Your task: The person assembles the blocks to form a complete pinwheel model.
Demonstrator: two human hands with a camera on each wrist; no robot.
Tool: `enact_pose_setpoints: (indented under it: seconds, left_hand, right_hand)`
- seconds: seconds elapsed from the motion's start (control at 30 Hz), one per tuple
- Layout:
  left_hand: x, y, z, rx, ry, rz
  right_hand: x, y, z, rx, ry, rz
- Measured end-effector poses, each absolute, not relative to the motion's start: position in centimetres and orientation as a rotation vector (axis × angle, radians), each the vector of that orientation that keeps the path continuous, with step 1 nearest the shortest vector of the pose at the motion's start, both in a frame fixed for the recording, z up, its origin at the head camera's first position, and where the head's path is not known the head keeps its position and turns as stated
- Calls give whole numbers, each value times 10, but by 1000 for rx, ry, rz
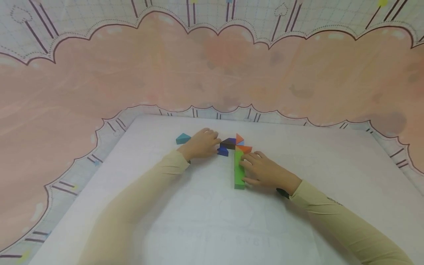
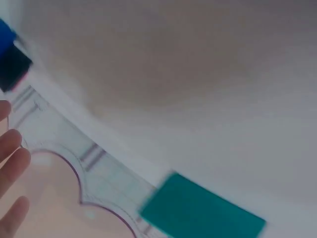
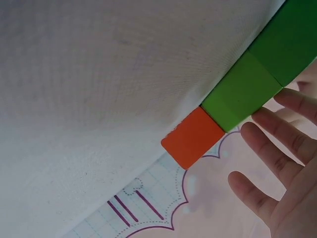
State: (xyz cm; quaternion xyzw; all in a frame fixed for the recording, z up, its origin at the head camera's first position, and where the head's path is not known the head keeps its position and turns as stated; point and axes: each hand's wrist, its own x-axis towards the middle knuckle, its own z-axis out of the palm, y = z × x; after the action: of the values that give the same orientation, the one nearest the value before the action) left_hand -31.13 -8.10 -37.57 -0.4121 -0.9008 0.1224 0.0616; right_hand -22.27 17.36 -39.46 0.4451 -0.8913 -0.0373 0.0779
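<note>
On the white tabletop lies a pinwheel-like group of painted blocks. A black triangular block [image 1: 228, 145], blue blocks [image 1: 223, 151] and orange triangular blocks [image 1: 244, 148] meet at the top of a green stem [image 1: 239, 173]. The stem's side shows a light green block [image 3: 242, 91] end to end with a darker green one [image 3: 290, 42]. My right hand [image 1: 265, 171] rests along the stem's right side, fingertips right at the green blocks. My left hand [image 1: 201, 143] hovers just left of the black block, fingers loosely extended. Left of it sits a teal triangular block [image 1: 183, 139].
The white table surface [image 1: 185, 221] spreads in front of the blocks and to both sides. Beyond its far edge hangs a peach and white patterned cloth [image 1: 185, 73], which also runs down the left and right sides.
</note>
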Motion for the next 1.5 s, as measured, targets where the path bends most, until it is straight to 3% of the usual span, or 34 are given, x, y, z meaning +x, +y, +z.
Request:
enact_pose_setpoints:
  seconds: [0.57, 1.03, 1.5]
  left_hand:
    - [-334, -187, -379, -919, -2886, 147]
    - [-331, -195, -378, -826, -3016, 140]
    - [-333, -189, -382, -984, -2895, 128]
  right_hand:
    - [-222, 175, -397, 1349, -2607, -89]
    - [-222, 175, -396, 1362, -2599, -99]
    - [-223, 175, -398, 1353, -2608, -99]
